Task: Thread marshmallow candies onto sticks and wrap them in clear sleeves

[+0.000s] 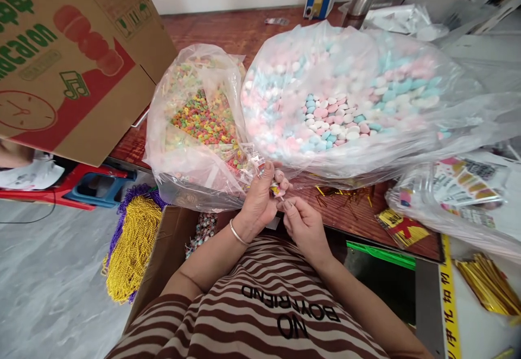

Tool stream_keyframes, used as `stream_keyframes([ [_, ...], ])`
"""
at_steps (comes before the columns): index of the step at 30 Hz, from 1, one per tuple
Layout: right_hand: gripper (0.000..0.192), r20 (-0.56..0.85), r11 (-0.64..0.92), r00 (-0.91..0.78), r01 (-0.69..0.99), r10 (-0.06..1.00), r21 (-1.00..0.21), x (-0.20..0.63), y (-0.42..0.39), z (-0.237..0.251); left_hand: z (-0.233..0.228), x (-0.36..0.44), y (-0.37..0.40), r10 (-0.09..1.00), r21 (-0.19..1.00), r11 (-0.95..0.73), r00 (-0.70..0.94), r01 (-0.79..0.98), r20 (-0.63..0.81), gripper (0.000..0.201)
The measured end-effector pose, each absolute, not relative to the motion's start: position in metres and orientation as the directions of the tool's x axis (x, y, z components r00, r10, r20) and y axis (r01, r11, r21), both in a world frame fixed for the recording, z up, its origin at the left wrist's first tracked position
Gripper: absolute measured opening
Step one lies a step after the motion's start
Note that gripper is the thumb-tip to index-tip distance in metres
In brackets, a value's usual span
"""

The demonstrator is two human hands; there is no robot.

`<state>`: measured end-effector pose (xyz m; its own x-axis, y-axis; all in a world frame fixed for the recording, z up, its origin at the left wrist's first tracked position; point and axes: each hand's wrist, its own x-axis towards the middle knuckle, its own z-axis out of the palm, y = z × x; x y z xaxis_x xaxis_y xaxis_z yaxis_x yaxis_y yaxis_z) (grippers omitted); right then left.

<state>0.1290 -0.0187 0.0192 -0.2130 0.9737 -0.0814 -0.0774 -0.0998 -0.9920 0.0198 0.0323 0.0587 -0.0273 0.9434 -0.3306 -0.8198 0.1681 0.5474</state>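
Wooden table (228, 31) with candy bags (345, 98); left hand (258, 199) and right hand (303, 223) both pinched on a small clear packet (260, 165).

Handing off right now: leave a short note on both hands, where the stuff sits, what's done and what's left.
Left hand: grip closed on a small clear packet, held up at the table edge.
Right hand: fingertips pinch the packet's lower end, near a bit of yellow and red.
Supplies: bag of colourful ring candy ahead on the left, bag of pink, blue and white tablets ahead on the right, gold twist ties at far right.
Done: one packet in hand, seemingly filled.
Left: whether it is closed cannot be told; both bags remain very full.
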Motion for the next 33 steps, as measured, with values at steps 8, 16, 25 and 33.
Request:
stream_keyframes([
  [8,0.019,0.537,0.584,-0.28,0.59,0.796,-0.557,0.146,-0.013,0.012,0.067,-0.005,0.048,0.929,0.505,0.099,-0.103,-0.857,-0.356,0.023],
  [16,0.032,-0.169,-0.234,-0.361,-0.147,0.917,-0.961,0.133,-0.027,0.025,0.063,0.01,0.046,0.949,0.515,0.172,0.001,-0.84,-0.315,0.035],
  [25,0.017,0.466,0.437,-0.099,0.554,0.879,-0.708,0.133,-0.01,0.015,0.052,0.023,0.017,0.961,0.781,0.257,0.068,-0.569,-0.267,0.042],
  [33,0.014,0.541,0.503,-0.108,0.551,0.834,-0.666,0.145,-0.001,0.03,0.042,0.002,0.019,0.966,0.881,0.252,0.162,-0.4,-0.203,0.029],
])
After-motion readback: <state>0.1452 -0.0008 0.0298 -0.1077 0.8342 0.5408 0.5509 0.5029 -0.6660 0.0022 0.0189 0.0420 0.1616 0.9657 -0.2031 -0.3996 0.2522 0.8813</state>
